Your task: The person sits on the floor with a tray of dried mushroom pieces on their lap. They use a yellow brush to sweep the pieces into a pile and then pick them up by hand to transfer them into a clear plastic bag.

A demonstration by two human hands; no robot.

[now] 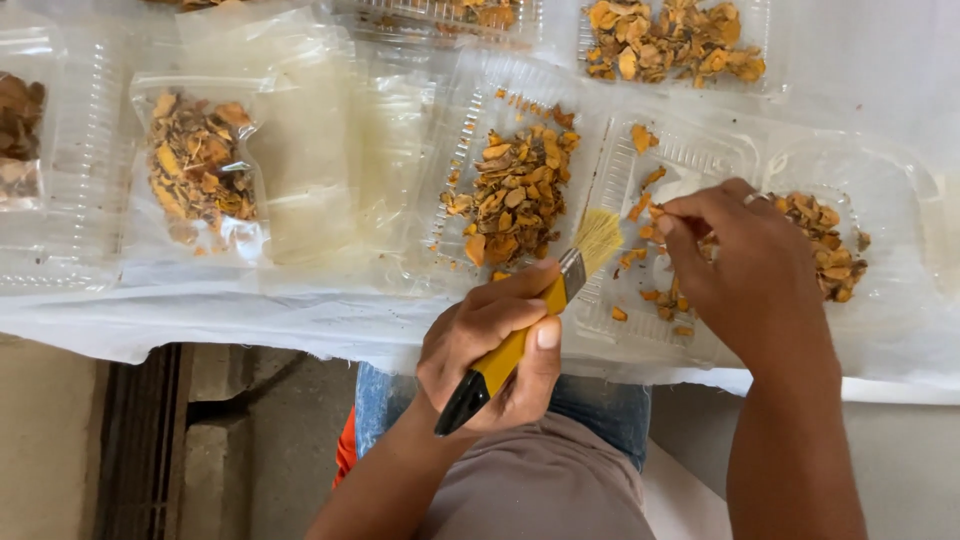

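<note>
Holding a paintbrush (530,325), the left hand (490,350) has its fingers (520,285) wrapped shut round the yellow handle; black handle end points down toward the lap, pale bristles angle up and right, over the near edge of a clear plastic tray (700,165). Right hand (745,265) hovers over that same tray w/ thumb and forefinger pinched together on a small orange-yellow piece (655,212), just right of the bristle tip; remaining fingers curled. A ring shows on one finger.

Tray holds scattered orange dried chips (640,205) on its left half and a denser pile (830,250) at right, partly hidden by the right hand. Tray sits on a table covered w/ white cloth (200,320), near front edge.

Adjacent items: second clear tray w/ heaped dried slices (515,195) just left of the brush; sealed clear pouch of darker mixed chips (200,170) further left; flat empty-looking clear bags (320,160) between them; third filled tray (675,40) at far edge; another tray w/ brown pieces (18,135) at far left, cut off by frame.

Below table edge: person's blue jeans (600,405) and grey shirt (540,490) visible.
</note>
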